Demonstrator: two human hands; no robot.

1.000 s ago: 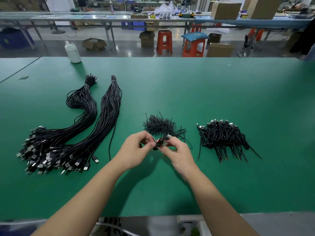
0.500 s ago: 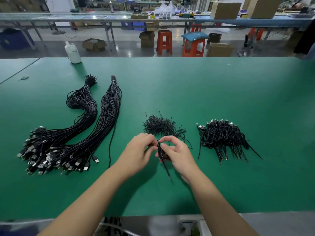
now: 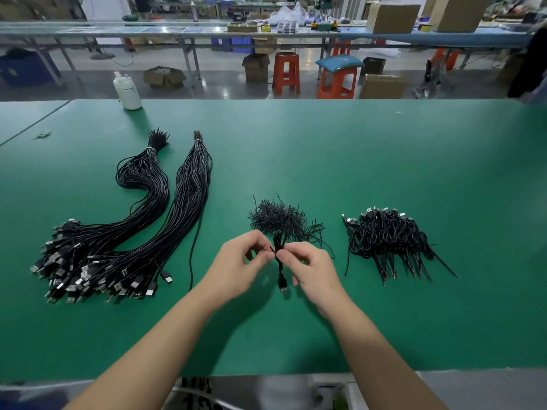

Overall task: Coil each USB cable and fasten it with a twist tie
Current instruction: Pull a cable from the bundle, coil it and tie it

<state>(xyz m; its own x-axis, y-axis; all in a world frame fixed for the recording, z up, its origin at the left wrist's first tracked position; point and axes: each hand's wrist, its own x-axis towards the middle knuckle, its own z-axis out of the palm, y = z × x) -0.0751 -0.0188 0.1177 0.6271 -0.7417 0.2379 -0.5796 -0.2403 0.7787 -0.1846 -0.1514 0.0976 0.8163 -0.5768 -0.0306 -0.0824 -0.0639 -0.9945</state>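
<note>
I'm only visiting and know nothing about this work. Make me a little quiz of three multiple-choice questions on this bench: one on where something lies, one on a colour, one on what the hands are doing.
1. Where does the pile of finished coiled cables lie?
A. to the right of the hands
B. to the left of the hands
C. on the floor

2. What colour is the table top?
A. grey
B. green
C. white

3. What are the left hand and right hand doing?
A. lying flat on the table
B. lifting the white bottle
C. pinching one coiled cable between them

Answers: 1 A, the tied pile sits right of the right hand. 2 B, the surface is green all over. 3 C, both hands' fingertips meet on the small black bundle, its plug hanging below.
</note>
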